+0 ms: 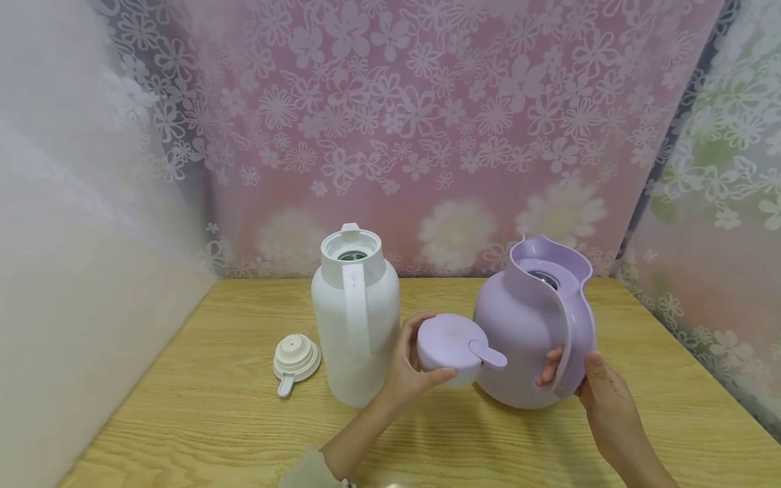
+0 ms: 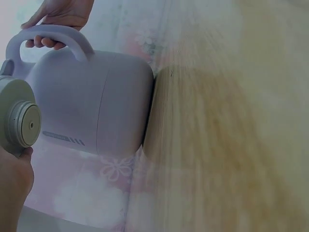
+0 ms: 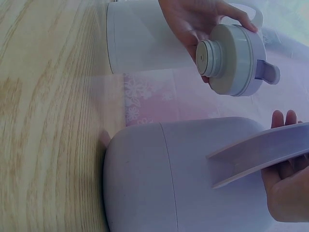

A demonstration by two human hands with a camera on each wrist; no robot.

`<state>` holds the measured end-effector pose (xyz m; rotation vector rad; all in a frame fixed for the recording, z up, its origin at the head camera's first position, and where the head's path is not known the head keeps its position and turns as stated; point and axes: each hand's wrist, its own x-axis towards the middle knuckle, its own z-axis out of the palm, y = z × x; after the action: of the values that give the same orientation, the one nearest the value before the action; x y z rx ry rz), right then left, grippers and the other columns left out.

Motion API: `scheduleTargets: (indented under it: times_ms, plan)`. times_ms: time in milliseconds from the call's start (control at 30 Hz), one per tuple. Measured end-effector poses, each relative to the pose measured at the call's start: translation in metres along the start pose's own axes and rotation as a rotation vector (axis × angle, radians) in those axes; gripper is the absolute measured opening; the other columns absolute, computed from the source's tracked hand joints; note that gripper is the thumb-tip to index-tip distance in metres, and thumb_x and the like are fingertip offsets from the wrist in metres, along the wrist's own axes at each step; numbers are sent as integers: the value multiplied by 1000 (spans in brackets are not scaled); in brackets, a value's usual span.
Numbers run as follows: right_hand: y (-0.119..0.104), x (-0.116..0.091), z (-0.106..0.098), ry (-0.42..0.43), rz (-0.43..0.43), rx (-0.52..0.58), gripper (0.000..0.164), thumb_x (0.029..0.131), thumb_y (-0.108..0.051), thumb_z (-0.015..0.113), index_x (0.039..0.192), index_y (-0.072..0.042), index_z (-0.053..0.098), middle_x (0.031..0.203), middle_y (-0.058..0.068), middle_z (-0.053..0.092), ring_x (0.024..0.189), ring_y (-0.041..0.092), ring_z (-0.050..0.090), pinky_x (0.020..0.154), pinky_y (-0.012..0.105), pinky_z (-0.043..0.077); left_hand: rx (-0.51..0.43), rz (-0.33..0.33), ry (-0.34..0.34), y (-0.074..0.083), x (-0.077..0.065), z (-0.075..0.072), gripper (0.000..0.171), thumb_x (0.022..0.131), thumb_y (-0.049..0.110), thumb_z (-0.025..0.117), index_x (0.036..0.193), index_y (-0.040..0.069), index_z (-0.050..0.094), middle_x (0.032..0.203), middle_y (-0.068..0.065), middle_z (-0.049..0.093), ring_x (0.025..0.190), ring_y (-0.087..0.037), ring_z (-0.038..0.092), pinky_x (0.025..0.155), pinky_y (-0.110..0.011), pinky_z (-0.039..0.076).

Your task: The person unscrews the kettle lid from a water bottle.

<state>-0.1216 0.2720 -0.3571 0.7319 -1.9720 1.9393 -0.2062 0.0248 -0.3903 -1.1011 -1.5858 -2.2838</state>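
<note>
My left hand (image 1: 407, 373) grips a lilac stopper lid (image 1: 448, 339) from its left side, thumb toward the front, above the table. The lid has a small lever pointing right; its pale threaded plug (image 3: 210, 59) shows underneath in the right wrist view. To its right is a lilac vacuum jug (image 1: 515, 332), its top uncovered and the dark inner mouth showing. My right hand (image 1: 613, 407) holds the jug's handle (image 2: 60, 34), fingers passed through the loop and thumb on the outside.
Left of the lilac lid stands a white vacuum jug (image 1: 381, 318), also uncovered, its handle facing me. Beside it a white stopper lid (image 1: 294, 358) lies on the wooden table (image 1: 213, 413). Flower-patterned curtains (image 1: 378, 135) enclose the back and sides.
</note>
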Motion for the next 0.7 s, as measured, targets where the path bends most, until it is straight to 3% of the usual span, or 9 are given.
scheduleTargets:
  times_ms: [267, 533, 700]
  plan:
    - [-1, 0, 0, -10, -2, -1, 49, 102, -17, 7, 110, 5, 50, 88, 6, 60, 87, 16, 59, 81, 23, 43, 33, -42, -18, -1, -1, -1, 82, 71, 33, 79, 133, -2, 37, 126, -14, 45, 109, -22, 47, 88, -34, 43]
    - [-2, 0, 0, -8, 0, 5, 50, 102, -17, 7, 110, 3, 51, 88, 5, 60, 87, 16, 59, 81, 22, 43, 21, -163, -59, -1, -6, 1, 82, 70, 33, 79, 131, 3, 35, 125, -7, 46, 109, -18, 47, 87, -37, 43]
    - [-1, 1, -1, -25, -4, 31, 50, 102, -17, 6, 111, 2, 52, 89, 6, 60, 88, 16, 59, 81, 22, 43, 22, -203, -57, 0, -7, 1, 78, 71, 32, 79, 129, 5, 35, 124, -7, 45, 107, -21, 48, 83, -37, 46]
